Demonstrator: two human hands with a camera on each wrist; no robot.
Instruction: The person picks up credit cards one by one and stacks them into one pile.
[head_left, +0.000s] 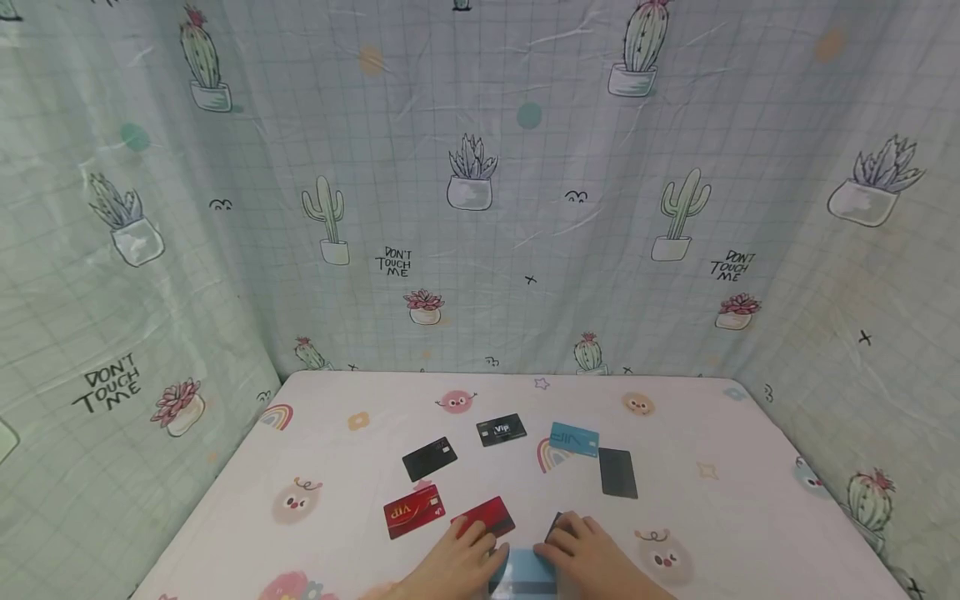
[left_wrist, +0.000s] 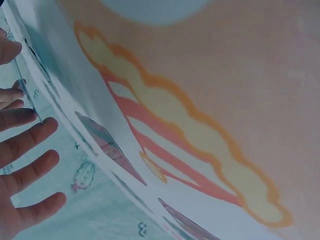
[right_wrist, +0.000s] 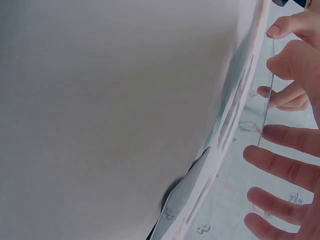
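Left hand (head_left: 456, 560) and right hand (head_left: 598, 562) both pinch the striped card (head_left: 527, 568) by its edges, thumb to fingers; other fingers spread. Card sits between the hands, off the tabletop (head_left: 339, 467). Red card (head_left: 491, 516) just beyond the left fingers, red VIP card (head_left: 415, 511) left of it. Black card (head_left: 430, 458) and Vip card (head_left: 502, 430) farther out. Dark card (head_left: 554, 522) partly hidden by right fingers; grey card (head_left: 618, 473) and blue card (head_left: 574, 439) well past them.
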